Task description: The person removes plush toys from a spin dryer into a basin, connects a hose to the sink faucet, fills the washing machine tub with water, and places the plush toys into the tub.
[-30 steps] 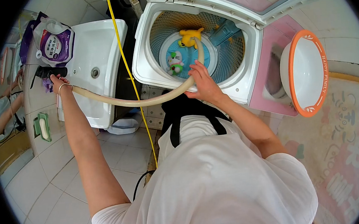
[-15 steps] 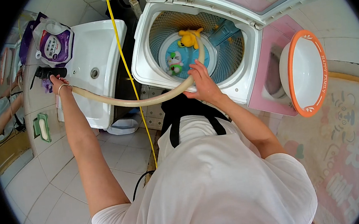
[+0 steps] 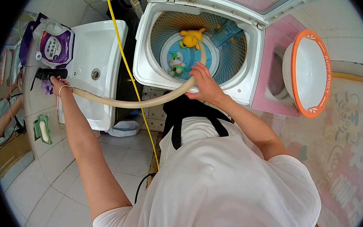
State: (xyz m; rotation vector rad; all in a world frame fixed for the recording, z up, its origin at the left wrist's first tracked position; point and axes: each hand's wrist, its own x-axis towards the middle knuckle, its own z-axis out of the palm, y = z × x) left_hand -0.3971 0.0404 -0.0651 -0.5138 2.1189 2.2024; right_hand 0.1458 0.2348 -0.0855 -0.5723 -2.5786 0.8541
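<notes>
A cream-coloured hose (image 3: 138, 104) runs in a sagging curve from the black faucet (image 3: 57, 73) at the sink to the open washing machine (image 3: 144, 76). My left hand (image 3: 59, 85) is closed around the hose's end, right at the faucet. Over the machine's front rim, my right hand (image 3: 205, 85) grips the hose between thumb and fingers, its far end pointing down into the drum. Inside the drum lie a yellow plush toy (image 3: 190, 39), beside the hose's end, and a white-and-green plush toy (image 3: 176, 64). The drum's bottom looks blue.
A white sink (image 3: 83, 48) stands at left with a purple-labelled detergent bottle (image 3: 55, 44) on its edge. A yellow cord (image 3: 125, 60) hangs between sink and machine. An orange-rimmed basin (image 3: 308, 73) leans at right. A green soap holder (image 3: 43, 129) is at lower left.
Both hands and the hose stay almost where they were. The yellow plush toy has shifted very slightly by the hose's end.
</notes>
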